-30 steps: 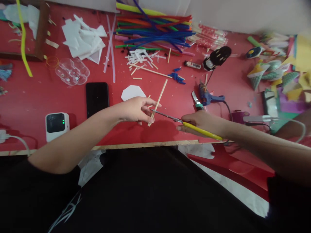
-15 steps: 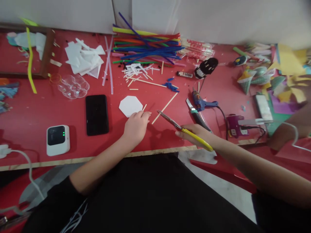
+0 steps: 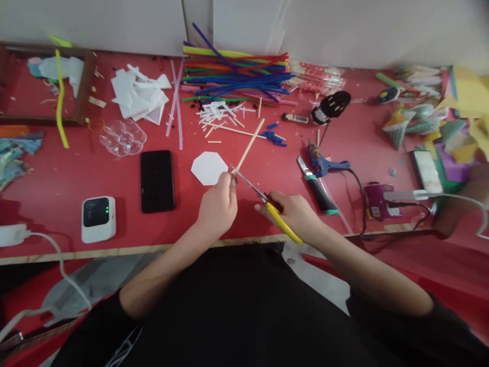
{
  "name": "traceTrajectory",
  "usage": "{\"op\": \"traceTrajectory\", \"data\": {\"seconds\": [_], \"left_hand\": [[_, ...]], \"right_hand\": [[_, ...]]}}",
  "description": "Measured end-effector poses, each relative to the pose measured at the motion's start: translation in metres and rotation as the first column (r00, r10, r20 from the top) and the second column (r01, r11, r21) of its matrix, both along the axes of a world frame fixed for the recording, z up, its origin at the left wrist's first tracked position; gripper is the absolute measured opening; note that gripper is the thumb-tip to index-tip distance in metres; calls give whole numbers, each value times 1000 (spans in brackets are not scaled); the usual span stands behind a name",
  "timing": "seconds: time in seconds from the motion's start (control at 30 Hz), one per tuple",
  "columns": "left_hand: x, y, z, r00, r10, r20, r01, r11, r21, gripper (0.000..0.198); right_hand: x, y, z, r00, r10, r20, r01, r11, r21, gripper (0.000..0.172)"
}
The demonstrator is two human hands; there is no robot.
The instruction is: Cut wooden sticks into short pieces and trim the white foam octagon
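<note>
My left hand (image 3: 218,205) is closed in a pinch on the near end of a thin wooden stick (image 3: 250,144), which slants up and to the right over the red table (image 3: 57,178). My right hand (image 3: 296,214) grips yellow-handled scissors (image 3: 263,199). Their metal blades reach left and meet the stick right by my left fingertips. A white octagonal cut-out (image 3: 208,167) lies flat just left of the stick's lower end.
A black phone (image 3: 158,180) and a small white device (image 3: 98,219) lie to the left. A blue glue gun (image 3: 324,163), a utility knife (image 3: 317,186) and cables sit on the right. Coloured straws (image 3: 237,71), stick offcuts and white scraps (image 3: 139,94) fill the back. The table edge runs below my hands.
My left hand picked the stick up off the table and holds it slanted. My right hand moved left, bringing the scissor blades onto the stick.
</note>
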State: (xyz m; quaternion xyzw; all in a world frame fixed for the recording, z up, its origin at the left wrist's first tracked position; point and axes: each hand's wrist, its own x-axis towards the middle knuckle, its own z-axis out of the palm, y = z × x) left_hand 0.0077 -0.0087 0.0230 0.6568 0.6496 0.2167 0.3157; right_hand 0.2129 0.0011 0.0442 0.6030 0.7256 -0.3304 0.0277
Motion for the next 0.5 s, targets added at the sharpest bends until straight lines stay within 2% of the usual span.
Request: {"op": "traceTrajectory", "data": {"seconds": [0.07, 0.17, 0.33, 0.4, 0.43, 0.5], "left_hand": [[-3, 3, 0, 999, 23, -31, -21, 998, 67, 18], [-13, 9, 6, 999, -41, -9, 41, 991, 130, 19], [-22, 16, 17, 954, -144, 264, 126, 988, 85, 25], [-22, 18, 17, 890, -125, 439, 132, 991, 15, 28], [-23, 18, 16, 834, -98, 544, 144, 989, -42, 29], [-23, 20, 16, 670, 4, 743, 201, 962, -186, 29]], "right_hand": [[0, 1, 0, 999, 0, -33, 1, 1000, 17, 47], [5, 1, 0, 996, 9, -84, -6, 999, 36, 46], [11, -3, 2, 994, 9, -112, -5, 999, 35, 46], [11, -3, 3, 993, 10, -115, -3, 998, 62, 48], [12, -3, 3, 993, 18, -118, -8, 996, 87, 48], [13, -3, 4, 992, 47, -120, -30, 990, 138, 49]]}}
